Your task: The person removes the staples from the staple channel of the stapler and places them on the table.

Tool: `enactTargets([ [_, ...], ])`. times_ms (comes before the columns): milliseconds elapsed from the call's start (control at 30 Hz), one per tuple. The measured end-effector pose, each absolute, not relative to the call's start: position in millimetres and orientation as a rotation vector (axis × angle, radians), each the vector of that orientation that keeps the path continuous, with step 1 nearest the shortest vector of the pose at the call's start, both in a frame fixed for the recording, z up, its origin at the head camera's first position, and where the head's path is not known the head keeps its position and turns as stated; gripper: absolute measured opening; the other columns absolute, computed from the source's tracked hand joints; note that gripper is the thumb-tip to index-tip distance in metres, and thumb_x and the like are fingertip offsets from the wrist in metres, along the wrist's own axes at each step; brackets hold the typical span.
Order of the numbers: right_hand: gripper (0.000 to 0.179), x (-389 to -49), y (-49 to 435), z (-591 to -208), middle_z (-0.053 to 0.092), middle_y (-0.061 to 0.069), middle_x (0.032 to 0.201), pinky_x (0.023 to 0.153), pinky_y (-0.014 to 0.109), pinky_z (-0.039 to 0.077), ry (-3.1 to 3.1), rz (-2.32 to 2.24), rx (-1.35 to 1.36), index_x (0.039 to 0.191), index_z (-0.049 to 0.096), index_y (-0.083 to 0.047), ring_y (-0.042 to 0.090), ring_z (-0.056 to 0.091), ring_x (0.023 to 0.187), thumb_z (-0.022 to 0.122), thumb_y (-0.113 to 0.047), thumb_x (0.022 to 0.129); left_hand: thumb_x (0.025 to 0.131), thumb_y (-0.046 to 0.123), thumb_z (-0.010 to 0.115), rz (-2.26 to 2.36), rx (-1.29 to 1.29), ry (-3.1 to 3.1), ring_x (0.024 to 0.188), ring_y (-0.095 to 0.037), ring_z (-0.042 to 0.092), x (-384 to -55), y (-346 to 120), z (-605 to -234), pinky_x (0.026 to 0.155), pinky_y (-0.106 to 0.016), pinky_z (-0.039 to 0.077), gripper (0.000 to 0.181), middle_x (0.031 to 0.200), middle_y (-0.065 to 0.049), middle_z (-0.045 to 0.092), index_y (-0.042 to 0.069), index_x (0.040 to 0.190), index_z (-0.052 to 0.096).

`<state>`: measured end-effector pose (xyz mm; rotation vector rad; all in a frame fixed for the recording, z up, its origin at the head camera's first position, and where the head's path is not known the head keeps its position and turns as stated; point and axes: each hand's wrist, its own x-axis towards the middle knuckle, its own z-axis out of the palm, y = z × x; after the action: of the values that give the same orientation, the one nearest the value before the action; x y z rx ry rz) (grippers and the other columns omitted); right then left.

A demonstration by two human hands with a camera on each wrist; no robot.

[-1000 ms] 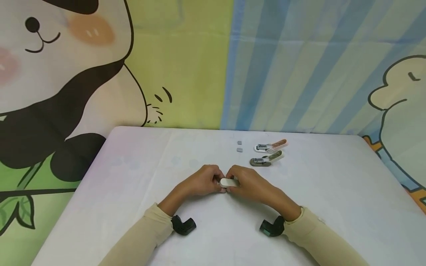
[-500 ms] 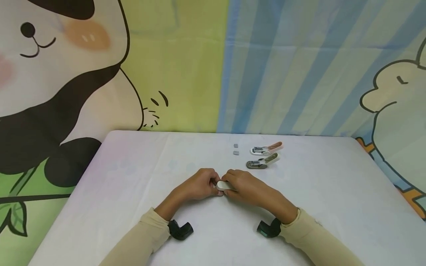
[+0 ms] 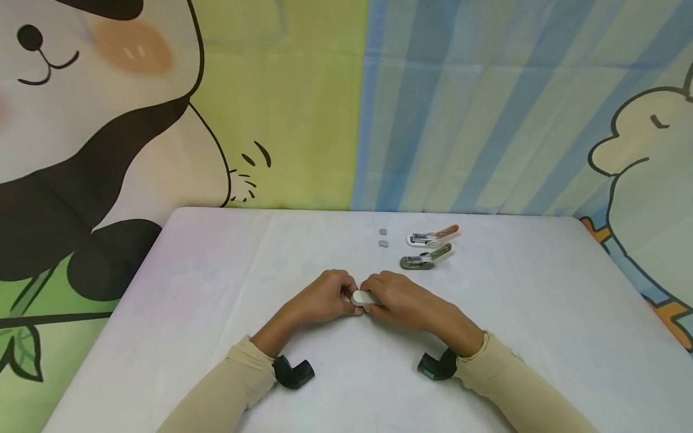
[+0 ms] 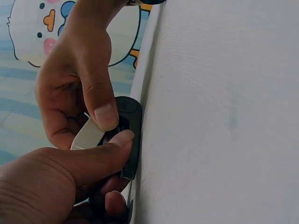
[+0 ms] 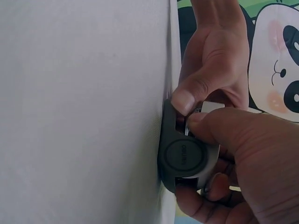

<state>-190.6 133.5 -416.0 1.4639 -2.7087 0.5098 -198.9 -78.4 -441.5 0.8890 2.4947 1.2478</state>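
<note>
Both hands meet on a small stapler point(image 3: 364, 297) with a dark green body and an off-white handle, at the middle of the table. My left hand point(image 3: 326, 297) pinches its end, the thumb point(image 4: 112, 149) lying along the dark body. My right hand point(image 3: 406, 302) grips the other end, with its thumb point(image 5: 212, 123) pressed near the gap between body and handle. In the right wrist view, the stapler's round side disc point(image 5: 185, 155) faces the camera and the thumbs sit close together over the metal inside. Curled fingers hide much of the handle.
Behind the hands lie two more staplers with raised handles, one white and orange point(image 3: 433, 238), one olive and white point(image 3: 425, 260). Beside them are two small grey staple strips, a far one point(image 3: 382, 231) and a near one point(image 3: 383, 243). A printed curtain point(image 3: 303, 120) hangs beyond the white table point(image 3: 216, 264).
The head view has shifted slightly, moving the whole scene a little left in frame. Both hands keep their hold on the stapler, with little visible finger movement.
</note>
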Motion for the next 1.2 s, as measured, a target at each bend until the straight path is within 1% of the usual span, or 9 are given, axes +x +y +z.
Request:
enactTargets([
  [200, 0.024, -197, 136, -416, 0.057, -0.004, 0.098, 0.072, 0.026, 0.043, -2.708, 0.611, 1.535, 0.109, 0.053, -0.01, 0.01, 0.049, 0.081, 0.068, -0.014, 0.092, 0.079, 0.009, 0.082, 1.206, 0.849, 2.489, 0.071, -0.013, 0.051, -199, -79, -441, 0.063, -0.027, 0.044, 0.017, 0.081, 0.003, 0.056, 0.011, 0.083, 0.065],
  [333, 0.026, -198, 141, -412, 0.053, -0.007, 0.084, 0.064, 0.026, 0.041, -2.739, 0.745, 1.514, 0.108, 0.05, -0.014, 0.008, 0.046, 0.07, 0.069, -0.012, 0.091, 0.079, 0.011, 0.081, 1.195, 0.84, 2.491, 0.072, -0.012, 0.051, -199, -80, -442, 0.064, -0.028, 0.044, 0.018, 0.082, 0.003, 0.056, 0.011, 0.084, 0.064],
  [467, 0.026, -198, 143, -407, 0.049, -0.008, 0.073, 0.056, 0.025, 0.039, -2.822, 0.85, 1.446, 0.108, 0.051, -0.018, 0.005, 0.043, 0.06, 0.07, -0.016, 0.091, 0.078, 0.01, 0.082, 1.192, 0.847, 2.491, 0.072, -0.013, 0.051, -200, -82, -441, 0.064, -0.027, 0.044, 0.019, 0.083, 0.003, 0.057, 0.011, 0.085, 0.064],
  [567, 0.025, -197, 143, -405, 0.052, -0.008, 0.076, 0.056, 0.025, 0.041, -2.878, 0.88, 1.408, 0.109, 0.053, -0.018, 0.004, 0.045, 0.061, 0.07, -0.018, 0.091, 0.078, 0.01, 0.082, 1.188, 0.853, 2.486, 0.072, -0.013, 0.051, -201, -82, -441, 0.064, -0.028, 0.044, 0.019, 0.084, 0.003, 0.058, 0.01, 0.086, 0.065],
  [800, 0.029, -195, 144, -398, 0.058, -0.008, 0.099, 0.065, 0.025, 0.045, -2.896, 0.817, 1.355, 0.116, 0.063, -0.013, 0.006, 0.053, 0.073, 0.073, -0.017, 0.089, 0.079, 0.012, 0.081, 1.181, 0.831, 2.492, 0.07, -0.012, 0.053, -201, -81, -439, 0.063, -0.028, 0.045, 0.016, 0.084, 0.004, 0.06, 0.011, 0.087, 0.067],
  [900, 0.025, -195, 146, -393, 0.059, -0.005, 0.099, 0.066, 0.024, 0.047, -2.925, 0.774, 1.323, 0.111, 0.067, -0.01, 0.008, 0.058, 0.075, 0.074, -0.019, 0.089, 0.078, 0.011, 0.082, 1.195, 0.834, 2.493, 0.07, -0.012, 0.053, -201, -79, -439, 0.062, -0.028, 0.046, 0.015, 0.083, 0.004, 0.06, 0.011, 0.086, 0.07],
  [1000, 0.026, -195, 150, -387, 0.061, -0.004, 0.097, 0.069, 0.026, 0.048, -2.981, 0.766, 1.266, 0.109, 0.067, -0.008, 0.01, 0.061, 0.079, 0.076, -0.018, 0.086, 0.078, 0.011, 0.083, 1.205, 0.827, 2.485, 0.07, -0.012, 0.054, -201, -79, -438, 0.062, -0.028, 0.046, 0.014, 0.082, 0.004, 0.06, 0.011, 0.086, 0.071],
  [1100, 0.027, -197, 153, -383, 0.062, -0.005, 0.094, 0.07, 0.027, 0.048, -3.025, 0.773, 1.23, 0.108, 0.067, -0.006, 0.011, 0.061, 0.081, 0.077, -0.016, 0.084, 0.077, 0.011, 0.083, 1.204, 0.821, 2.485, 0.07, -0.012, 0.053, -201, -78, -438, 0.062, -0.028, 0.045, 0.014, 0.081, 0.004, 0.06, 0.01, 0.086, 0.072],
  [1200, 0.025, -197, 155, -379, 0.062, -0.007, 0.088, 0.067, 0.027, 0.047, -3.056, 0.767, 1.205, 0.105, 0.07, -0.006, 0.01, 0.058, 0.077, 0.078, -0.014, 0.083, 0.077, 0.012, 0.083, 1.202, 0.816, 2.488, 0.069, -0.013, 0.053, -201, -78, -439, 0.06, -0.028, 0.045, 0.014, 0.08, 0.004, 0.059, 0.01, 0.087, 0.072],
])
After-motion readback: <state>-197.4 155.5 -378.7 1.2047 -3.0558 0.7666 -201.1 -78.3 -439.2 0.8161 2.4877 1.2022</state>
